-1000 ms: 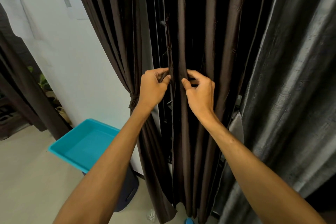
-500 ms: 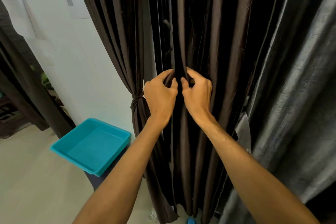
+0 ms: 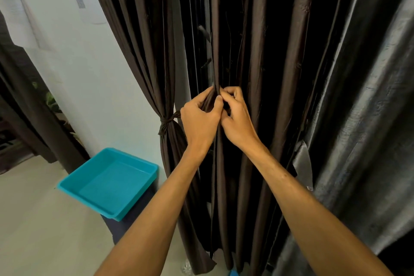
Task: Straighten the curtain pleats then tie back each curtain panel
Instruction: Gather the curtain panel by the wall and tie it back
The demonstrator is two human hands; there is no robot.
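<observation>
A dark brown curtain panel (image 3: 257, 51) hangs in long vertical pleats straight ahead. My left hand (image 3: 199, 119) and my right hand (image 3: 237, 119) are side by side at mid height, and both pinch the same narrow pleat (image 3: 215, 29) between thumb and fingers. Left of my hands, another brown curtain panel (image 3: 139, 29) is gathered and bound by a tie-back (image 3: 167, 121) of the same cloth. A shiny grey curtain (image 3: 369, 119) hangs on the right.
A turquoise plastic tray (image 3: 112, 182) sits on a dark bin low on the left, close to the tied curtain. A pale wall (image 3: 89, 74) stands behind it, with beige floor (image 3: 33, 219) below. Another dark curtain hangs at the far left.
My hands have come together from a small gap apart, and now both pinch one pleat. The view has shifted left, so the tie-back shows more fully.
</observation>
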